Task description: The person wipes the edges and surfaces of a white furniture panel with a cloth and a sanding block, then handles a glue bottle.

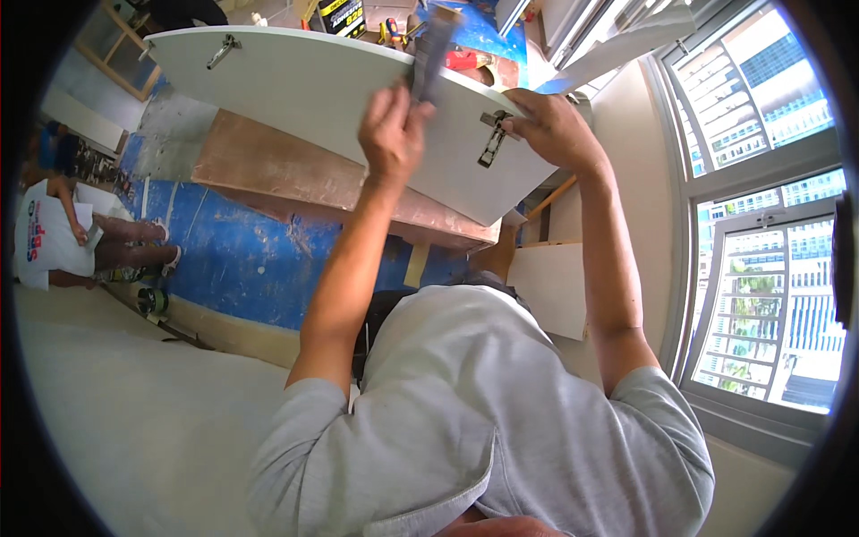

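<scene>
A long white cabinet door (295, 89) stands on its edge in front of me, resting over a brown wooden box (277, 157). My left hand (394, 134) is closed round a long grey tool (434, 58) at the door's top edge. Motion smears the tool, so its kind cannot be told. My right hand (555, 130) grips the door's upper edge near its right end, the thumb beside a metal hinge (492, 141). A second hinge (222, 52) is fixed near the door's far left end.
Beyond the door are a black and yellow tin (340, 16), a red-handled tool (465, 61) and other tools. Blue sheeting (233, 251) covers the floor. Another person (63, 224) in a white shirt is at the left. Windows (761, 295) line the right wall.
</scene>
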`<state>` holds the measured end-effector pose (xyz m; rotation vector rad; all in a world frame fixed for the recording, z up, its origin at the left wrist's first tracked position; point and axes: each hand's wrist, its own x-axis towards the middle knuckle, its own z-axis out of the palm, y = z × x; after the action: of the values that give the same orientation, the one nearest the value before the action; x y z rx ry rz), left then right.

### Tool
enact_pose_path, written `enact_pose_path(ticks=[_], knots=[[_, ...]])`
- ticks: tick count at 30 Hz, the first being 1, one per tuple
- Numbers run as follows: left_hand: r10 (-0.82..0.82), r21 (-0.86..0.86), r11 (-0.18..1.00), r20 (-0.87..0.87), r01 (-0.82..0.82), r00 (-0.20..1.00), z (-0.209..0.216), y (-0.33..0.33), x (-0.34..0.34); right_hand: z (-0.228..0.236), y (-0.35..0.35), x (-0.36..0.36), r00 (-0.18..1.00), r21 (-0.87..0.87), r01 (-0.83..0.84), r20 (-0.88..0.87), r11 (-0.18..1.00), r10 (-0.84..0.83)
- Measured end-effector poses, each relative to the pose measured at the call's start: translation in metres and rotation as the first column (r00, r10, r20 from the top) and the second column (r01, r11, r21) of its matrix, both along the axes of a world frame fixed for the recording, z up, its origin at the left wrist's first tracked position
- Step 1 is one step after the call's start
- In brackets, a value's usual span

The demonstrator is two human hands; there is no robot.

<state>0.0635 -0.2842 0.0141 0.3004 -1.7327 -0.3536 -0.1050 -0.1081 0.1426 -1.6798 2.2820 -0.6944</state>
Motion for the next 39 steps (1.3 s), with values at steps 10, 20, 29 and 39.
enact_pose_path(ticks=[10,20,29,39], knots=[[-0.07,-0.009,0.998,0.034,0.07,0.997,0.002,0.033,-0.002,-0.01,0.006,0.013,0.99,-0.045,0.101,-0.095,0.994,-0.105],[-0.056,-0.115,0.991,0.129,0.071,0.99,0.005,0.015,0.0,-0.012,0.005,0.014,0.987,-0.055,0.115,-0.11,0.992,-0.12],[-0.091,-0.171,0.979,0.117,0.11,0.989,0.023,0.041,0.001,-0.011,0.012,0.026,0.989,-0.036,0.085,-0.119,0.996,-0.089],[-0.127,-0.132,0.979,0.181,0.153,0.975,0.022,0.041,0.017,-0.017,0.017,0.02,0.997,-0.153,0.035,0.074,0.988,-0.024]])
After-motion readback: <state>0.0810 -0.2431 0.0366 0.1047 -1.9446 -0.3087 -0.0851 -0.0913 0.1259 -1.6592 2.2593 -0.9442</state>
